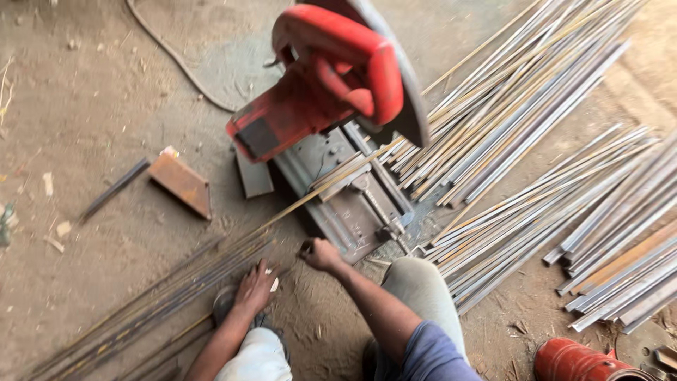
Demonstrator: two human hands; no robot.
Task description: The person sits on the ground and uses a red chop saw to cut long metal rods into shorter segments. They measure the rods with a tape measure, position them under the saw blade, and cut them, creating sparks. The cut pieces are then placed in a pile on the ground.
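Observation:
A red chop saw (331,77) stands on a grey metal base (352,197) on the dirt floor, its head raised. A few thin metal rods (331,185) lie across the base's vise and run down left. My left hand (254,288) rests flat with spread fingers on the bundle of long rods (162,303) on the ground. My right hand (321,254) is closed around a small dark handle at the front edge of the saw base. My knees and a dark shoe show at the bottom.
Piles of cut metal strips (522,99) and angle pieces (620,240) lie to the right. A rusty plate (182,185) and a dark bar (113,189) lie at left. A cable (176,60) runs behind the saw. A red cylinder (575,361) sits bottom right.

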